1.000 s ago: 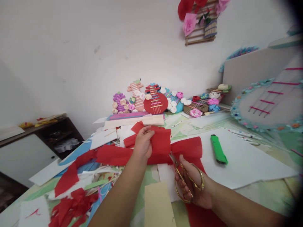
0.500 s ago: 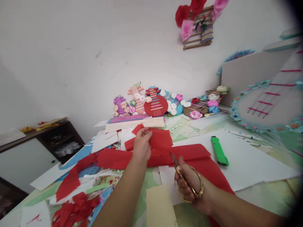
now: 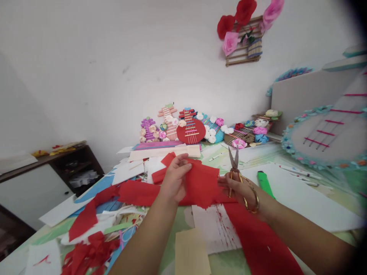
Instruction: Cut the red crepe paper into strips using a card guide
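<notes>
My left hand [image 3: 174,179] pinches the top edge of a folded piece of red crepe paper [image 3: 202,182] above the table. My right hand [image 3: 239,188] holds gold-handled scissors [image 3: 235,165] with the blades pointing up, and its fingertips touch the right edge of the same red piece. A long strip of red crepe paper [image 3: 258,240] runs from under my hands toward the near right. More red paper [image 3: 134,192] lies to the left of my left hand.
A green utility knife [image 3: 264,180] lies on a white sheet [image 3: 304,198] right of my hands. Paper guitar crafts [image 3: 190,128] and paper flowers line the wall. A large round craft [image 3: 323,133] stands right. Red scraps [image 3: 88,252], a tan card [image 3: 191,254] lie near.
My right hand has lifted the scissors from the paper's lower edge, turned the blades upward and moved up to the red piece's right edge. The cut red piece now hangs free from my left hand.
</notes>
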`<state>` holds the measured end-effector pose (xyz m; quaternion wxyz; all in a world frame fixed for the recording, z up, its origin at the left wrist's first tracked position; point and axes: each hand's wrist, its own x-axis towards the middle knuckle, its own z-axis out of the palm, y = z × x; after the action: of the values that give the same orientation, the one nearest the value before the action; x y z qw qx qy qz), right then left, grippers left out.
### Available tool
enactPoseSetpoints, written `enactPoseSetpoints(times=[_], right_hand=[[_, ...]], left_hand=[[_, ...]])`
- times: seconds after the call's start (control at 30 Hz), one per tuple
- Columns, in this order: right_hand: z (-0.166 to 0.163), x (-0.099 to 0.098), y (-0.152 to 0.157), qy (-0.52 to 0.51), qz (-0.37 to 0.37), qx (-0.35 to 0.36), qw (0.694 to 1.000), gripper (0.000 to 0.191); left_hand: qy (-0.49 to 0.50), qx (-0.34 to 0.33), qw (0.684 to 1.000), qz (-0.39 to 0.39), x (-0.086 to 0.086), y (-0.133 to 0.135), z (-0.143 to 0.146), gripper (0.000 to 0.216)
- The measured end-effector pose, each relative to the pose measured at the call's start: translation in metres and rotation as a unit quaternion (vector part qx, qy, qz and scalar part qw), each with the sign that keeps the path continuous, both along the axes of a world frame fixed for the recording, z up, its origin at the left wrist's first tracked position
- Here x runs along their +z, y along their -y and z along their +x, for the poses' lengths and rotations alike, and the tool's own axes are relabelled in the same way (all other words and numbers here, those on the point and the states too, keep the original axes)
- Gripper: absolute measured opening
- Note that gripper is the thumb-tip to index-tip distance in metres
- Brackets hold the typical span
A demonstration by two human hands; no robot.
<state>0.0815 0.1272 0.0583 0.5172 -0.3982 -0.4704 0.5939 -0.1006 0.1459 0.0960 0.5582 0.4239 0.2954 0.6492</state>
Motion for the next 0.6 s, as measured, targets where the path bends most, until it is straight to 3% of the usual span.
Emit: enactPoseSetpoints(times=[0.07,0.23,0.5,0.6], right_hand=[[-0.006,0.008,0.001,-0.045,-0.004,0.001,0.999,0.028],[-0.011,0.018,0.011,-0.158,-0.043,0.097,0.982,0.015],[0.006,0.011,-0.004,-0.187,-0.042,0.096,0.977,0.014],[0.007,0.011,-0.003,-0.205,-0.101,0.104,0.968,0.018]], left_hand=[[-0.011,-0.012,1.000,0.000,-0.001,0.004,0.007,0.043],[-0.056,-0.022,0.998,0.012,-0.005,0.009,0.017,0.039],[-0.148,-0.072,0.986,0.017,-0.005,0.021,0.025,0.040],[-0.159,-0.095,0.982,0.024,-0.008,0.020,0.024,0.046]])
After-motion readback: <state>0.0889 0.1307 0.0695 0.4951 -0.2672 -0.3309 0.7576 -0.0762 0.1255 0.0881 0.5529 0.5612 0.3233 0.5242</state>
